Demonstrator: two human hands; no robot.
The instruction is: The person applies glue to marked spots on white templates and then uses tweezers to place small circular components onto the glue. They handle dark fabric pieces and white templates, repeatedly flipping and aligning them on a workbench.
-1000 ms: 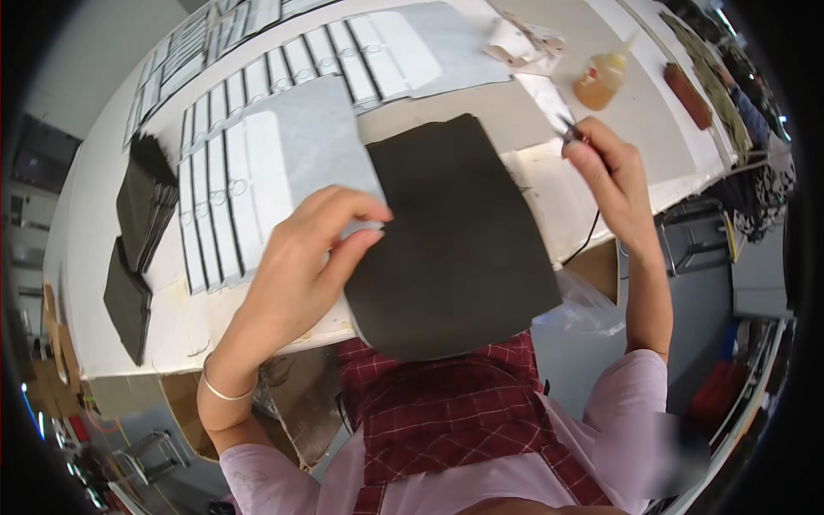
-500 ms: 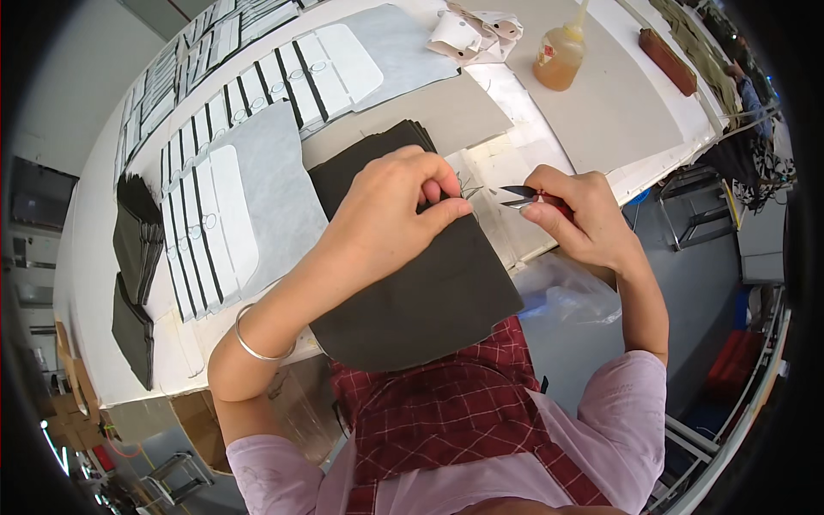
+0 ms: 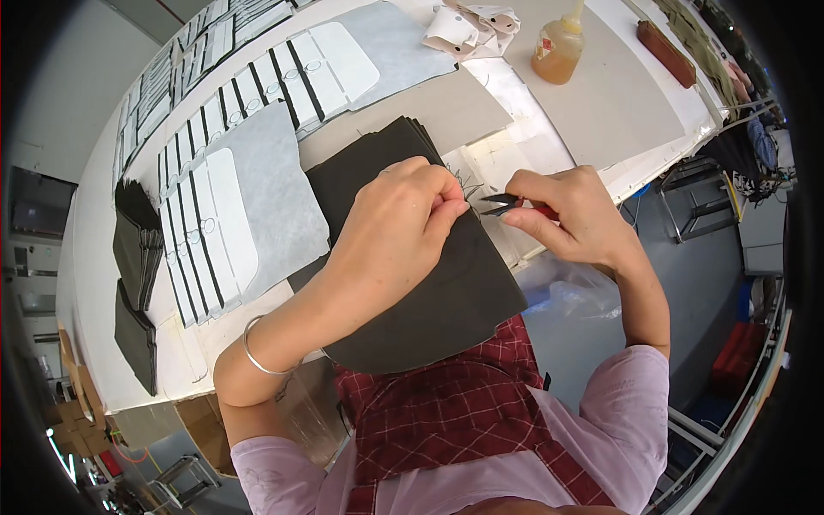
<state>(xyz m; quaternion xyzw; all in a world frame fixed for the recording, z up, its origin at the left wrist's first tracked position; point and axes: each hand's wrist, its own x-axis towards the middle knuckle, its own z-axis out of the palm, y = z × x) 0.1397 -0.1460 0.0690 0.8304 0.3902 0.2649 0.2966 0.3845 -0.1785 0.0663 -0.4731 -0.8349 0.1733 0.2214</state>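
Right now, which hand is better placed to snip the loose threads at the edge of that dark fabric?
The right hand, probably: it holds the small snips, tips pointing at the dark fabric's edge. The left hand is pinching that edge.

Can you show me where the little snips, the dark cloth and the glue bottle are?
snips (image 3: 502, 203), head view, on the dark blades beside the right hand's fingertips.
dark cloth (image 3: 446, 300), head view, on its flat middle.
glue bottle (image 3: 558, 51), head view, on its amber body.

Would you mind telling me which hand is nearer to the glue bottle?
Right. The right hand, holding snips, sits below the glue bottle; the left hand rests farther left on the dark fabric.
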